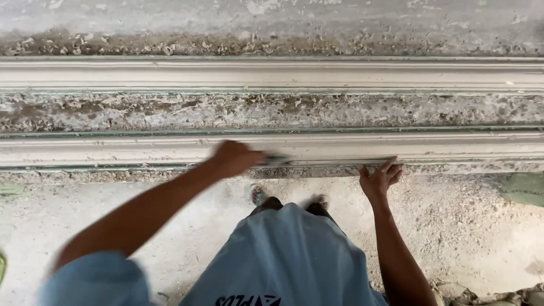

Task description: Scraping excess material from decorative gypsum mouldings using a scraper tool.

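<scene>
Small dark tool gripped by blurred left hand on near moulding; right hand laid open on its front edge.

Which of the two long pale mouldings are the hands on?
The nearer moulding, closest to the feet. The left hand and right hand both touch it; the farther moulding lies untouched beyond.

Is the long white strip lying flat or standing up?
Lying flat. The near moulding strip runs sideways along its bench, with the right hand pressing its edge.

2 long plaster mouldings, 2 hands, 2 sandalled feet, and 1 small blurred tool.
</scene>
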